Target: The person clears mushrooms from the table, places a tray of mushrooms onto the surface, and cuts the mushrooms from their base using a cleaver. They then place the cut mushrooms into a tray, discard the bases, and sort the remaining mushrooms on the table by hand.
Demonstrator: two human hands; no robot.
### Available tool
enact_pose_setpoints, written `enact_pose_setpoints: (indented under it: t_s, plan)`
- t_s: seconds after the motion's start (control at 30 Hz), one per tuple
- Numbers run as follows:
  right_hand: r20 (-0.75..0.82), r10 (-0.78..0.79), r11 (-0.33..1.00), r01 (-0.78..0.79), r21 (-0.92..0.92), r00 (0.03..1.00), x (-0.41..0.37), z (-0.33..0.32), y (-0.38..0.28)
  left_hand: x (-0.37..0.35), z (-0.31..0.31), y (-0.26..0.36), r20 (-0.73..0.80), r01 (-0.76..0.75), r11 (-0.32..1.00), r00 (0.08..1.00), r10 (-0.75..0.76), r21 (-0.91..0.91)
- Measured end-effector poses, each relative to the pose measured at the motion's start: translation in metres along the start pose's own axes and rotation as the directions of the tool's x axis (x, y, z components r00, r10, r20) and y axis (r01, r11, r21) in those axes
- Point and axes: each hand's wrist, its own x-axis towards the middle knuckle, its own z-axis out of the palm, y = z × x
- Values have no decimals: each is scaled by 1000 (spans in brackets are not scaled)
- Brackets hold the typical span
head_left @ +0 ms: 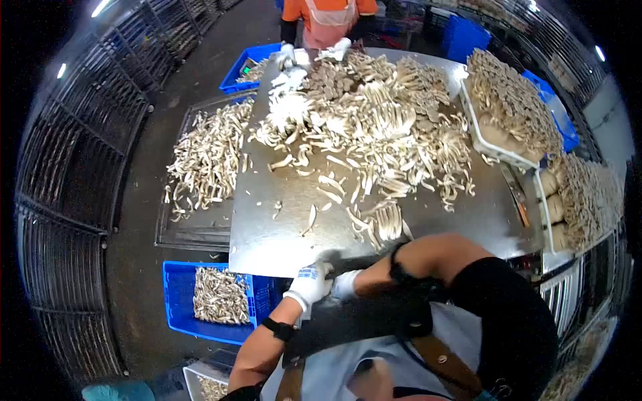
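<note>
My left hand (310, 285), in a white glove with a blue print, is at the near edge of the metal table (281, 220). Its fingers are curled, and what they hold is hidden. Beside it, my right hand (345, 285) reaches in from the right, also in a white glove; its fingers are hidden behind the left hand and a dark blurred patch. Close in front of both hands lies a small bunch of long-stemmed mushrooms (388, 222). A big heap of the same pale-stemmed, brown-capped mushrooms (381, 120) covers the table's far half.
White crates (473, 127) packed with mushroom clusters line the right side. A thin tool with an orange end (523, 212) lies near them. Left are a tray of loose mushrooms (214, 154) and a blue crate (177, 321). A co-worker in orange (331, 17) stands opposite, gloved hands at the heap.
</note>
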Motion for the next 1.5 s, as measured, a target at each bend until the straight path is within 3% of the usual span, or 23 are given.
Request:
enact_pose_setpoints:
  t_s: [0.1,0.2,0.3,0.4,0.47,0.57,0.67,0.77,0.83,0.87,0.9,0.93,0.97,1.0,1.03,1.13,1.2,1.27,1.33,1.37,1.4,1.43,1.5]
  plan:
    - [144,-222,972,231,-47,964,41,14,-14,-14,-5,9,-91,38,996,995,-31,81]
    - [235,-239,956,271,-116,942,53,18,-23,-29,1,-6,-141,119,991,984,-110,58]
    - [243,-247,951,282,-124,938,39,10,-11,-39,1,-22,53,203,975,979,-199,-95]
    - [-107,-449,886,457,76,887,38,23,21,-39,-4,-21,166,206,978,964,-208,32]
    - [-2,-390,916,388,97,921,33,28,9,-40,1,-12,260,234,972,937,-235,33]
    - [137,-370,927,356,116,919,26,24,-7,-36,25,-24,159,106,990,980,-120,93]
    - [165,-441,870,374,322,882,3,0,-13,-58,40,-30,337,-28,993,941,-12,113]
    - [7,-437,481,227,847,900,-51,-29,30,-63,34,-25,459,-27,999,888,6,39]
    - [-143,-46,-81,139,987,989,-99,-42,92,-40,6,-25,565,50,978,822,73,-200]
    - [-410,314,391,277,878,856,-130,-51,105,-24,-6,-32,553,165,897,827,101,-410]
    - [-587,606,720,-56,692,537,-161,-60,117,-7,10,-58,459,303,696,887,43,-651]
    - [-708,615,788,-267,554,348,-171,-62,126,20,-6,-38,318,318,535,943,-97,-783]
    - [-744,583,809,-320,493,327,-159,-50,132,52,-20,-10,194,267,355,954,-228,-896]
    - [-750,563,820,-350,453,347,-141,-40,139,86,-8,0,95,135,307,985,-144,-942]
    - [-742,550,832,-333,445,384,-119,-32,150,117,6,2,94,87,506,996,-12,-858]
    - [-797,373,867,126,481,475,-33,5,235,162,21,44,108,-19,592,978,179,-806]
    - [-842,381,775,364,516,383,-100,-33,176,174,13,67,197,87,499,965,171,-862]
    - [-787,465,800,189,570,405,-110,-29,192,174,-10,91,429,371,333,896,118,-867]
    - [-743,519,797,75,599,423,-138,-53,183,209,28,47,341,319,125,910,235,-939]
    - [-692,564,787,-41,615,450,-155,-67,171,218,28,50,345,322,129,907,242,-938]
    - [-823,528,846,-202,493,207,-162,-79,158,227,24,54,329,318,85,912,246,-944]
    - [-825,529,846,-201,494,199,-163,-84,152,235,19,55,312,312,41,918,247,-949]
    - [-727,685,724,-163,670,54,-160,-92,145,244,24,40,102,-116,537,928,359,-836]
